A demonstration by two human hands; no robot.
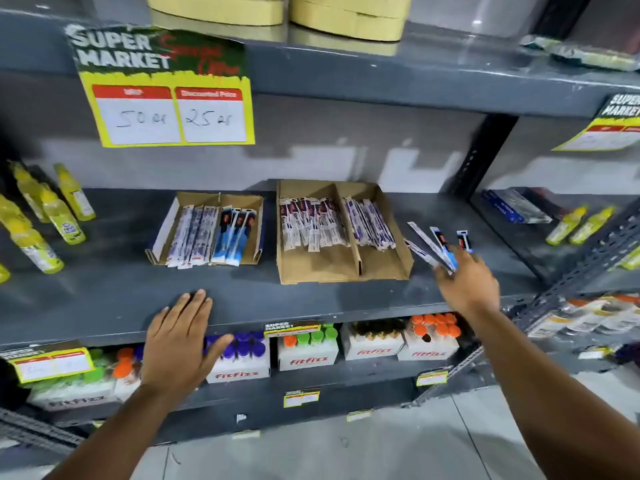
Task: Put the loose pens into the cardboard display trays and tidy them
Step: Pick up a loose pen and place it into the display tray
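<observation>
Both forearms are bare right up to where they leave view at the bottom, with no sleeve or cuff showing on either one. The left hand [180, 337] wears nothing: no ring, no watch, no glove, and the nails look short and plain. The right hand [467, 285] is likewise uncovered, its wrist bare, though its fingertips are blurred.

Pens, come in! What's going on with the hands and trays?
Left hand flat on shelf edge, empty. Right hand gathering loose pens beside big tray. Nothing blocking.
</observation>
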